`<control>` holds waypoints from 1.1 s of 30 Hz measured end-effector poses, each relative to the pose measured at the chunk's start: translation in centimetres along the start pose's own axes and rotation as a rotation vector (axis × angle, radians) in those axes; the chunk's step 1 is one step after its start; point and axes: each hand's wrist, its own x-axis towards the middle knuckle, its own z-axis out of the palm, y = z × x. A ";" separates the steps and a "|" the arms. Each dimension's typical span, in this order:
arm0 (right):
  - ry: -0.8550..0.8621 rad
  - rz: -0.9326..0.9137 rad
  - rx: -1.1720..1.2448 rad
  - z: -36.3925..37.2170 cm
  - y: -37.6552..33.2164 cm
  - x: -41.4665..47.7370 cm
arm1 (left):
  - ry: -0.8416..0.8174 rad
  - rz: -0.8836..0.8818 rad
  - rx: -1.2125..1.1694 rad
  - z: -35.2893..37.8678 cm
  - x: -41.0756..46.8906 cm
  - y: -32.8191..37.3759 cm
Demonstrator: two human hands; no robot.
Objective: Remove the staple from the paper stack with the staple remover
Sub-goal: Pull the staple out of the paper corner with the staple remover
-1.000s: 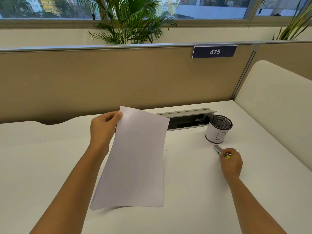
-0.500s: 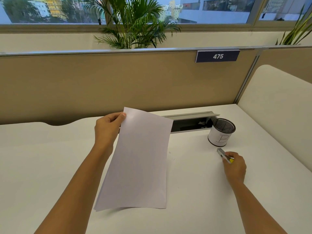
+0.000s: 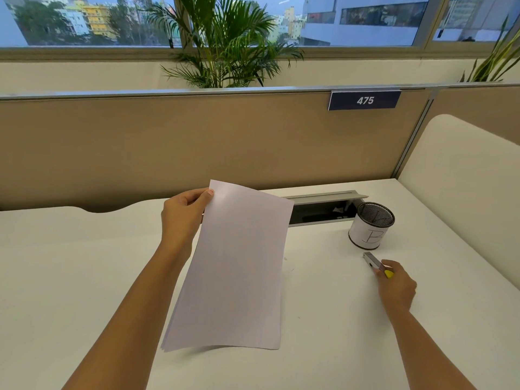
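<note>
Because the paper stack [image 3: 233, 266] was only a few thin white sheets, it looked light and limp, and it would likely sag or curl wherever it was not supported; the safest hold seemed to be right at the bound corner, where the sheets cannot slide against each other. The left hand [image 3: 183, 218] had it there, thumb on the front and fingers behind, its grip pinching the upper left corner so that the stack hung tilted above the worktop [image 3: 70, 277], its lower edge bowed slightly and casting a shadow beneath. The sheets showed a blank, faintly glossy face with the lower left edges fanned a little; the staple itself could not be made out, perhaps hidden under the thumb. The staple remover [image 3: 375, 264], to the right of the stack and well apart from it, was a small stiff metal tool with a yellow piece at its near end, hard and probably smooth, so it would want a firm pinch across its sides rather than a loose hold. The right hand [image 3: 396, 288] rested low on the worktop with its grip closed on the tool's near end, the metal tip pointing away from the person. Further right of the stack and just beyond the tool stood a mesh pen cup [image 3: 370, 226] wrapped in white paper marked with a letter B, and behind the stack's right edge lay an open cable tray [image 3: 323, 211] set into the worktop.
</note>
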 end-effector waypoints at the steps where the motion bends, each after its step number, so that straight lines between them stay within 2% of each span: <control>1: 0.001 0.002 0.005 0.0 0.0 -0.1 | 0.002 0.000 0.000 0.0 0.0 0.0; 6: 0.024 -0.041 0.032 -0.3 -0.5 -0.2 | 0.004 0.005 0.002 0.0 -0.2 0.1; 9: 0.030 -0.073 0.180 -0.6 -1.4 -0.9 | 0.002 0.011 0.005 -0.1 -0.3 0.2; 12: 0.056 -0.056 0.386 -1.1 -3.0 -1.9 | -0.001 0.020 0.003 0.0 -0.6 0.5; 14: 0.044 0.013 0.616 -1.2 -4.1 -2.2 | -0.005 0.031 0.002 -0.1 -0.8 0.7; 18: -0.074 0.175 1.146 -2.0 -6.8 -2.7 | -0.011 0.047 -0.008 -0.2 -1.2 1.4; 22: -0.232 0.286 1.381 -2.6 -10.0 -3.8 | -0.012 0.055 -0.018 -0.3 -1.5 2.0; 26: -0.407 0.328 1.419 -3.0 -12.6 -5.2 | -0.014 0.058 -0.031 -0.5 -1.7 2.4; 33: -0.600 0.187 1.290 -4.3 -16.0 -7.9 | -0.021 0.066 -0.044 -0.8 -2.3 3.0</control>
